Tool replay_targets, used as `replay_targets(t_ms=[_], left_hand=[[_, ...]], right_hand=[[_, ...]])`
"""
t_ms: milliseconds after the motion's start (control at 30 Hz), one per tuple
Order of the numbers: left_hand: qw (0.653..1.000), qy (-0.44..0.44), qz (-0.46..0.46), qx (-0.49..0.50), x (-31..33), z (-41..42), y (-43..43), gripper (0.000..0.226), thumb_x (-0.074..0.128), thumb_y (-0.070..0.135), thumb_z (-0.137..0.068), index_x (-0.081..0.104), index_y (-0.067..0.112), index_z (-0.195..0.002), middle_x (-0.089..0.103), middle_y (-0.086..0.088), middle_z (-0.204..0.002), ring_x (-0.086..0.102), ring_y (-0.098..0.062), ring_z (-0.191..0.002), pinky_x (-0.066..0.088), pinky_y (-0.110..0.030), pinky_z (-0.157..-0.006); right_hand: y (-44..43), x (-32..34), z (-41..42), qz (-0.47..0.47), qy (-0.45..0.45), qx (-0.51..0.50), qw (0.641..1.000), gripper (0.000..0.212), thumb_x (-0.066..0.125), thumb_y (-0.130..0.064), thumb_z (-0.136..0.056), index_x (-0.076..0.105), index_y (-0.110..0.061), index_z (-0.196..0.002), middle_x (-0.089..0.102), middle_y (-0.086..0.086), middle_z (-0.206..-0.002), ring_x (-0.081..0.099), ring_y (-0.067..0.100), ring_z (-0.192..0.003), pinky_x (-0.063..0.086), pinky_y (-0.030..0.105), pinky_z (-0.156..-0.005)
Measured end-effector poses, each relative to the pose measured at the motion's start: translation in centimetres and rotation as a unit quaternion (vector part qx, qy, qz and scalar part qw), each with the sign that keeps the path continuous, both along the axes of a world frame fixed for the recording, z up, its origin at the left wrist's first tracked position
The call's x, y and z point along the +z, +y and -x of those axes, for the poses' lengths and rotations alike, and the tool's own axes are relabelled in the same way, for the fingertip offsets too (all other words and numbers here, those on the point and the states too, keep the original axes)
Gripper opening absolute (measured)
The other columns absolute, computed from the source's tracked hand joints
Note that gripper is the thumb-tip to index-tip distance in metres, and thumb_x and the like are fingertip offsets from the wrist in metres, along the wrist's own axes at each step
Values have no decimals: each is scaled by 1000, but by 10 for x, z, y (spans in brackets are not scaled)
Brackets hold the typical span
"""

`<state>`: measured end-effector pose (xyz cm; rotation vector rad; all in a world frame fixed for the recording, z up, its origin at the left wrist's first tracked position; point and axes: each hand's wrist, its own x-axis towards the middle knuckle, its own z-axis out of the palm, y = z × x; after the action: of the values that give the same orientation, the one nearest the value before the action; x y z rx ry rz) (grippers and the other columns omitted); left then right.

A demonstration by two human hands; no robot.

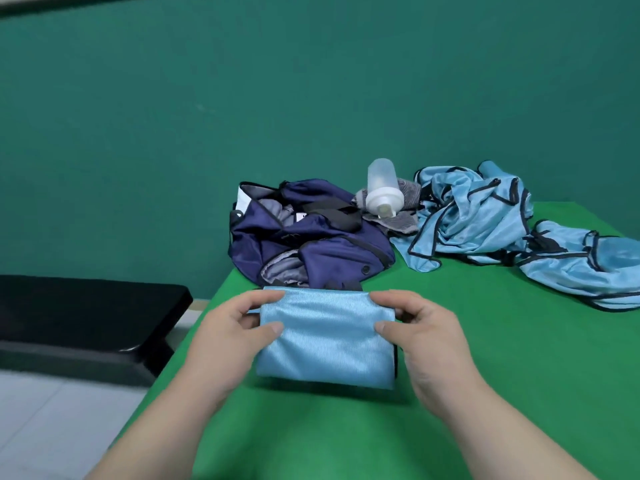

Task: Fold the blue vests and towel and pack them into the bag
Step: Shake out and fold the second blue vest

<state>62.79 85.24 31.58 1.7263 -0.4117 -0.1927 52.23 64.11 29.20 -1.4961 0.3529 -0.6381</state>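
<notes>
head: left hand (231, 330) pinches left edge of folded light-blue mesh vest (325, 337), thumb on top | right hand (427, 332) pinches right edge likewise | vest held just above green table (485, 375), just in front of open navy fabric bag (311, 237) | unfolded light-blue vests (502, 223) heaped far right | grey towel (398, 216) under translucent plastic bottle (382, 188) behind bag

Light-blue folded vest (325, 337) between left hand (225, 330) and right hand (429, 334); beyond them navy bag (311, 237), grey towel (401, 220), black-trimmed light-blue loose vests (485, 220); green table (485, 341).
</notes>
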Motion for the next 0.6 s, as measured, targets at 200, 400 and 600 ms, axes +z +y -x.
replay_targets(t_ms=[200, 400, 600], left_hand=[[996, -8, -78, 34, 10, -67, 11, 40, 72, -4, -83, 73, 33, -99, 77, -3, -81, 72, -22, -78, 58, -36, -81], [967, -64, -244, 27, -18, -102, 5, 39, 69, 8, -83, 69, 42, -103, 59, 9, -61, 42, -7, -43, 38, -18, -48], [966, -86, -239, 53, -19, -110, 8, 46, 67, 6, -81, 68, 49, -98, 68, -9, -72, 44, -13, -51, 37, -25, -52]], right_hand=[[18, 6, -65, 56, 18, -4, 998, 42, 71, 10, -77, 75, -30, -91, 60, -25, -75, 53, -7, -64, 38, 7, -64], [27, -17, -97, 261, 148, 16, 954, 49, 55, 9, -80, 71, -16, -119, 57, -11, -119, 56, 1, -98, 28, -7, -76], [28, -23, -95, 285, 135, 11, 949, 49, 56, 6, -83, 69, -17, -125, 55, -14, -126, 56, -8, -84, 31, -4, -74]])
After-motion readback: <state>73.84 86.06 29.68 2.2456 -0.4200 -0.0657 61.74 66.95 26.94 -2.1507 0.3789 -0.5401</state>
